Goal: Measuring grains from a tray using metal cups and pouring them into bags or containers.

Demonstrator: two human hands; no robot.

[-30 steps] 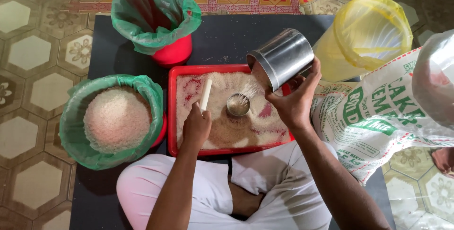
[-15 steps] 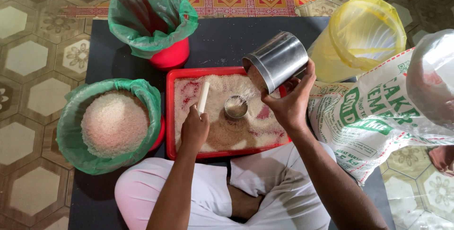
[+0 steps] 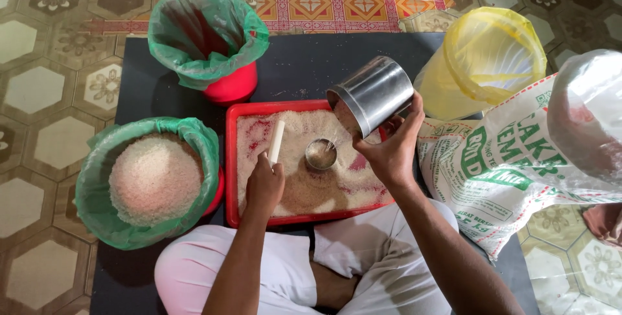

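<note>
Little has moved: the right hand [image 3: 389, 153] still grips the tilted steel can [image 3: 372, 93] over the red tray [image 3: 230, 159], rigid, slick, best held round its wall; left hand [image 3: 264, 185] clenches a white stick [image 3: 276, 141].

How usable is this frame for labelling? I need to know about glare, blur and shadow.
Head view: sharp, even daylight; soft glare on the tilted steel can in the right hand and on the clear bag; faint shadow under the left hand on the rice tray; edges slightly bowed.
</note>
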